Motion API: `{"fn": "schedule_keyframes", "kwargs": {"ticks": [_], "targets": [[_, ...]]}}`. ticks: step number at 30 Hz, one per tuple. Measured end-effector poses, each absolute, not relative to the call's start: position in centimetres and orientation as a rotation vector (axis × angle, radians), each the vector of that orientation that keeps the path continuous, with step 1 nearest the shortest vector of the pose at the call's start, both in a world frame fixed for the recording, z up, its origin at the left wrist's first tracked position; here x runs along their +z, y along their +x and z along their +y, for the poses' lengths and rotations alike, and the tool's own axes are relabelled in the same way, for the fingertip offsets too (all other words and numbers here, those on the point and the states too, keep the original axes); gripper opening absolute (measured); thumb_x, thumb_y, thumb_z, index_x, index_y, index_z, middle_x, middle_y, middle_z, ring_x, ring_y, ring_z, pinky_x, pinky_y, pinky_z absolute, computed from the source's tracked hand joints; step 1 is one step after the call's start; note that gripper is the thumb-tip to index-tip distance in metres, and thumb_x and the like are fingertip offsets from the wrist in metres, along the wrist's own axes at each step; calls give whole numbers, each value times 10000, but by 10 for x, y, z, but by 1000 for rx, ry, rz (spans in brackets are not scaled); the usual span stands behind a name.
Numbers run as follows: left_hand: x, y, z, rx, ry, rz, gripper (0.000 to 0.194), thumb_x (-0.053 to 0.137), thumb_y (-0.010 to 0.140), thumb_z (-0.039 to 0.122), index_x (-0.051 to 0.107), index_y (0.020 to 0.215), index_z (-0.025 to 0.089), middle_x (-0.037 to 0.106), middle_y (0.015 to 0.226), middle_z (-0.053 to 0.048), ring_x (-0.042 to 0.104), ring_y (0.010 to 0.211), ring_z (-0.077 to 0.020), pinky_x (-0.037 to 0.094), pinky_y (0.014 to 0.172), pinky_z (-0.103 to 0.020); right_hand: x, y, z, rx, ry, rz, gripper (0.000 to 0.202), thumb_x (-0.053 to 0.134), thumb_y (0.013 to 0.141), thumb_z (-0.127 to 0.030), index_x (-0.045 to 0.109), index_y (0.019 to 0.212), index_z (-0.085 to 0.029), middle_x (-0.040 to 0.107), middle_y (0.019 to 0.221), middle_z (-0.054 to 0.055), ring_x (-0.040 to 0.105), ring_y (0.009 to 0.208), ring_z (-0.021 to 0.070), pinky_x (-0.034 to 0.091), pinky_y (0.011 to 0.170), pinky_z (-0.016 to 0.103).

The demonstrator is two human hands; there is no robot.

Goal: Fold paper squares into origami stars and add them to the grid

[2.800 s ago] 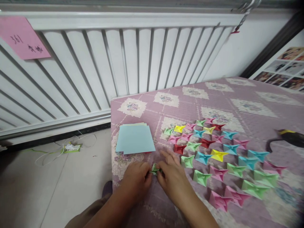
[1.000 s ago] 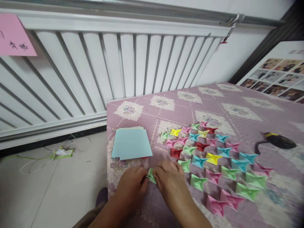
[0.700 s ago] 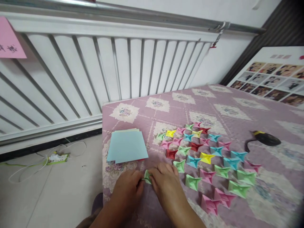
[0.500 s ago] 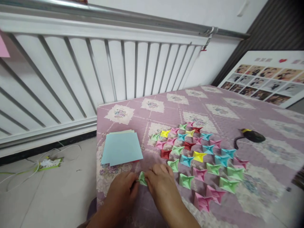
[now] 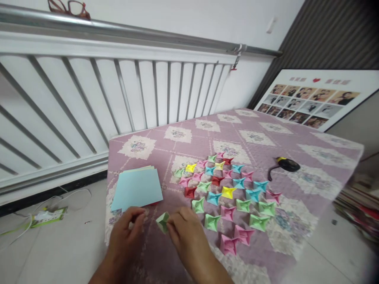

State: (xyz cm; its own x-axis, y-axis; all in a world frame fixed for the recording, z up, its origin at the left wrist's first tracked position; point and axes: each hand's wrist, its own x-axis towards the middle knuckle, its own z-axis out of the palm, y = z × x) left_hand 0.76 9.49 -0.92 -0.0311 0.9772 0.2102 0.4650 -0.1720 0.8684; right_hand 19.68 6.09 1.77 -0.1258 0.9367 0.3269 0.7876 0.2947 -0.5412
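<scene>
1. The step in hand looks to be the shaping or handling of one small piece. The right hand (image 5: 188,230) has its grip closed on the right side of a green folded paper piece (image 5: 162,221), between thumb and fingers.
2. The left hand (image 5: 126,227) is just to the left of this piece, not touching it. Its grip is apart, with a gap between thumb and index finger, and I see nothing held in it.
3. The held piece is in front of the person, over the cloth-covered surface (image 5: 171,193). Its corners look spread out; whether its bottom touches the cloth, I cannot tell.
4. Beyond the left hand lies a paper stack (image 5: 137,187) with a light blue sheet on top; a little red shows at its near edge.
5. To the right are many folded paper pieces (image 5: 228,192) in uneven rows, in green, pink, blue, yellow and red. They look similar in form to the held one.
6. In my judgement, a next move with the held piece calls for light pressure, because thin paper can crush. The right wrist should also keep away from the nearest rows.
</scene>
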Motion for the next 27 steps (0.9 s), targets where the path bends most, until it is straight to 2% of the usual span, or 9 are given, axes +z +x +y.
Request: {"fn": "schedule_keyframes", "kwargs": {"ticks": [4,9,12,17,23,27], "targets": [[8,21,96,1290,1294,1567,287,614,756,474,635,840,200,633,717,-6,586,680,-176,472,632,-262,20,199,56,357,-1400,-1808,123,572,815,-89,568,773,-205,561,799,4,521,774,155,401,683,267],[34,76,109,1471,861,1150,250,669,733,420,568,766,194,585,704,28,528,612,-105,448,596,-211,32,211,50,410,-1356,-1632,126,539,833,-92,572,806,-211,538,803,-1,531,762,137,410,683,254],[31,112,119,1517,723,1083,291,702,682,420,554,772,186,561,668,44,492,545,-82,414,519,-184,37,220,47,406,-1368,-1567,128,533,831,-96,581,813,-214,540,809,7,538,769,139,413,679,251],[1,141,128,1457,869,1230,323,700,669,451,580,780,172,562,637,43,469,529,-83,384,492,-180,32,235,40,376,-1437,-1506,114,545,829,-128,588,790,-226,547,787,4,540,750,142,412,639,238],[-12,139,137,1452,1152,1391,236,617,761,418,616,806,186,594,688,32,529,647,-118,412,611,-203,36,267,29,363,-1461,-1563,143,527,835,-109,590,778,-224,555,759,-1,560,702,122,430,614,206],[-16,138,139,1404,1228,1417,219,585,782,409,616,830,197,603,722,29,546,696,-139,411,651,-223,40,302,18,219,-1537,-1567,134,505,864,-141,589,808,-228,572,747,-3,571,671,116,440,598,197]]}}
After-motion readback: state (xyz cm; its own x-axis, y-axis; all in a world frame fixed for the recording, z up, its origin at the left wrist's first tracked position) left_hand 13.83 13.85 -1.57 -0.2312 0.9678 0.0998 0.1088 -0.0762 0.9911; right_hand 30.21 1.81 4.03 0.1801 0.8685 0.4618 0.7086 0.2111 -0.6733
